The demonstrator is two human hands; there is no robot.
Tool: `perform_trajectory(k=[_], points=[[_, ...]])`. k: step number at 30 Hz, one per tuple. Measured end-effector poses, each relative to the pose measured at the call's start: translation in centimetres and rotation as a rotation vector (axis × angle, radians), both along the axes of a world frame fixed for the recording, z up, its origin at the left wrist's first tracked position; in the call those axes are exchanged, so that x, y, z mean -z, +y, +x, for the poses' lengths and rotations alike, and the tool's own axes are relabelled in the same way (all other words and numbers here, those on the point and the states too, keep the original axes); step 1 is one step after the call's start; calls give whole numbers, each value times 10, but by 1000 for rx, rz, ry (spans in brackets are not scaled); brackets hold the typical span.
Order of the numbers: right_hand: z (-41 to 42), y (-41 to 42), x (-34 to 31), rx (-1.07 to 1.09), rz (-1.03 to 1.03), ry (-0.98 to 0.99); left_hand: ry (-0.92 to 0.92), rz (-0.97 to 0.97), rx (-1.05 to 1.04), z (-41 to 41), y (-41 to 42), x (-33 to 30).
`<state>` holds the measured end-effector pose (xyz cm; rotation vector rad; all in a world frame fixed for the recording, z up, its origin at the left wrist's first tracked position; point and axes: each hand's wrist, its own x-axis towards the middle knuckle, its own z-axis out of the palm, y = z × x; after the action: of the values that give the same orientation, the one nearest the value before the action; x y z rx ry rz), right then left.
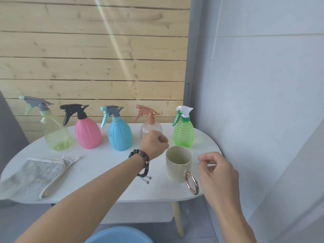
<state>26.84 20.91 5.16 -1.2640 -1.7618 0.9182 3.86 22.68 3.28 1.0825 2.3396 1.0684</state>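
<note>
Mug (pixel 178 163), left hand (pixel 155 144) fisted behind rim, perhaps touching clear bottle (pixel 150 128), right hand (pixel 217 171) loosely curled beside handle (pixel 186 180), empty

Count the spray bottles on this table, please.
5, in a row at the back: pale yellow far left, pink, blue, clear one partly behind the left hand, green rightmost.

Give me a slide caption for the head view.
Curled left hand before the clear spray bottle; right hand hovers beside the beige mug.
</note>
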Motion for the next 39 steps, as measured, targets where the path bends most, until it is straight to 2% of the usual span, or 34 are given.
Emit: perform_trajectory(k=[3, 5, 9, 15, 20, 22, 25, 28, 33, 36, 39], points=[[-2, -4, 0, -13, 8, -28, 63, 112, -208, -9, -15, -1], [-3, -7, -1, -25, 18, -37, 54, 83, -283, -23, -8, 0], [-6, -10, 1, -39, 39, -32, 163, -126, -232, -33, 7, 4], [-17, -22, 3, -72, 148, -79, 206, -106, -184, -33, -2, 6], [-41, -45, -5, -165, 364, 18, 439, 66, -173, -10, -78, -1], [-51, -56, -11, -207, 342, 60, 583, 118, -146, 0, -119, -3], [-67, -78, -20, -311, 210, 60, 771, 95, -77, 9, -185, -3], [-81, -100, -21, -494, 129, -90, 886, 46, -55, 7, -234, 5], [-92, -136, -3, -726, 68, -90, 878, 45, -34, -3, -288, 28], [-99, -144, 13, -797, 28, -140, 781, 16, -9, -7, -306, 39], [-100, -147, 24, -827, 92, -153, 687, -33, 45, -12, -316, 43]])
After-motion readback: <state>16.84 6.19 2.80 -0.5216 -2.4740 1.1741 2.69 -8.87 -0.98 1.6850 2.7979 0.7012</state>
